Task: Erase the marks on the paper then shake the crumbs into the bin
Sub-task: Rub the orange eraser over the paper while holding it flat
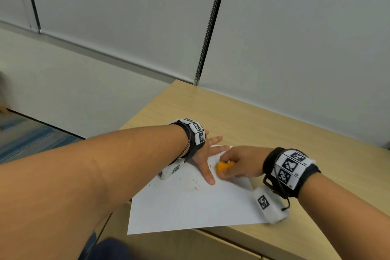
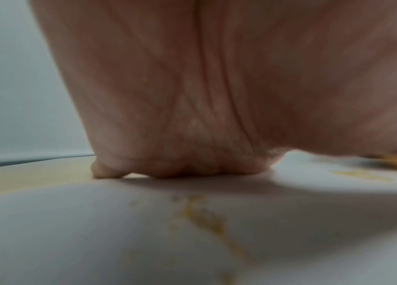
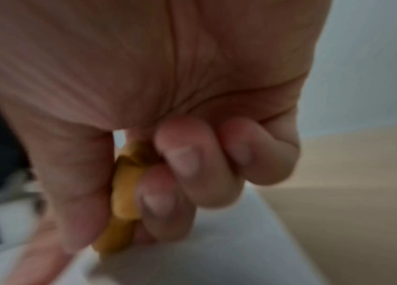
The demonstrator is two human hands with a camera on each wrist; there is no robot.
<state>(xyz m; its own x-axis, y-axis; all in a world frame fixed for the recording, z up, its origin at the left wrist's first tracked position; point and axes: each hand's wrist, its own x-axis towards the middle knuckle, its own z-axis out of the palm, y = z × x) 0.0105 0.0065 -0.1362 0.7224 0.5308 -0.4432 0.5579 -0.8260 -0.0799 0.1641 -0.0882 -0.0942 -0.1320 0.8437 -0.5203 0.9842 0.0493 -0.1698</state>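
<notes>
A white sheet of paper [image 1: 190,207] lies on the light wooden bench [image 1: 263,116], one corner overhanging the near edge. The left hand [image 1: 205,154] lies flat on the sheet's far part, released, fingers straight and spread, the thumb stretched toward the near side — its fingertips reach past the paper's far edge onto the wood. The right hand [image 1: 240,163] is clenched around an orange eraser [image 1: 224,167], thumb on one side and curled fingers on the other; in the right wrist view the eraser [image 3: 125,194] meets the paper at its lower end. It sits just beside the left thumb. Thin dark crumbs [image 1: 195,183] and faint marks scatter over the paper near the left hand. Both wrists wear black bands carrying white blocks with black square patterns.
</notes>
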